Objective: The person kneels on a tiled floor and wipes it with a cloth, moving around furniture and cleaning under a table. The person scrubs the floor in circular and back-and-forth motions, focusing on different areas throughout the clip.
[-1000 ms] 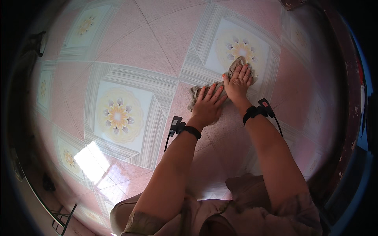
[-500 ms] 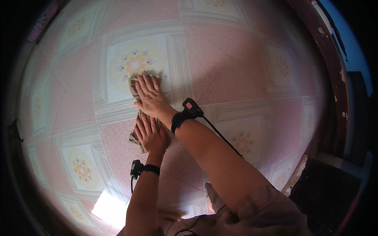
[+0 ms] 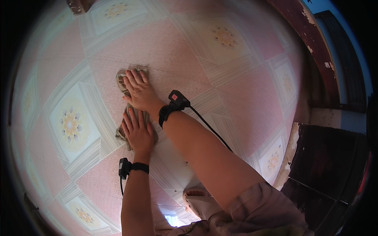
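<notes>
A crumpled greyish-brown cloth (image 3: 121, 82) lies on the floor (image 3: 165, 51), which has pink squares and pale squares with yellow flowers. Both of my hands rest flat on it with fingers stretched out. My right hand (image 3: 142, 93) covers the far end of the cloth, its fingers slightly spread. Closer to me, my left hand (image 3: 138, 131) presses the near end, just below the right palm. Much of the cloth is hidden under the palms. Each wrist wears a black strap with a small black box and a cable.
At the lower right stands a dark, worn panel-like piece (image 3: 323, 157) with a chipped pale edge. A dark red frame with peeling paint (image 3: 315, 43) runs along the upper right. A worn brown block (image 3: 80, 5) shows at the top left. Part of my foot (image 3: 193, 210) appears near the bottom.
The view has turned over the floor. The cloth, under both hands, has gone from a flowered square's edge to mostly a pink square. Both hands stay flat on it.
</notes>
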The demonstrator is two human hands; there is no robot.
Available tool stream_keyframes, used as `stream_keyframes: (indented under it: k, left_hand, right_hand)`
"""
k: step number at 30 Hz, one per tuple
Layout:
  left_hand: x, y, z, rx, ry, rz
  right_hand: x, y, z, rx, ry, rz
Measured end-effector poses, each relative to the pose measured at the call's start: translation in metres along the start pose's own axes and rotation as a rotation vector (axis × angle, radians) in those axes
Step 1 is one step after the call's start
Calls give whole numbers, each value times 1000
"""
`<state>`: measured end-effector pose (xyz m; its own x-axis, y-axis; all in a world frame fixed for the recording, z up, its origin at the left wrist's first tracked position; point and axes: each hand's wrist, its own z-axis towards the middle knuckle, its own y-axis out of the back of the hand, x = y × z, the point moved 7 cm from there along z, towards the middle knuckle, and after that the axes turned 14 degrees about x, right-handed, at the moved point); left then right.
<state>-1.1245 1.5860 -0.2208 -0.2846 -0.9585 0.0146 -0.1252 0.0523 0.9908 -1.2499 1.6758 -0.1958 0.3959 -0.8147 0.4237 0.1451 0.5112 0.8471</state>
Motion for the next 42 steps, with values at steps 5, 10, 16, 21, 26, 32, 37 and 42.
stream_keyframes:
  k: [5,10,16,21,26,32,37,42]
  left_hand:
    - [-92,-11,25,36,-204,21]
    - [-158,-16,6,126,-359,-55]
    - [-193,-26,-1,174,-422,-13]
    - [-175,-39,9,182,-378,38]
    - [-175,-43,11,189,-372,26]
    - [-173,-33,11,178,-366,8]
    - [-150,-19,2,152,-330,-51]
    - [-153,-11,-4,204,-348,-98]
  right_hand:
    - [-103,41,-56,94,-205,33]
    - [-143,77,-131,124,-353,-9]
    - [-168,90,-163,163,-410,70]
    - [-165,81,-150,128,-369,123]
    - [-166,88,-147,67,-343,114]
    - [-159,88,-141,56,-338,132]
    - [-138,74,-131,148,-342,110]
    - [-129,83,-135,99,-339,62]
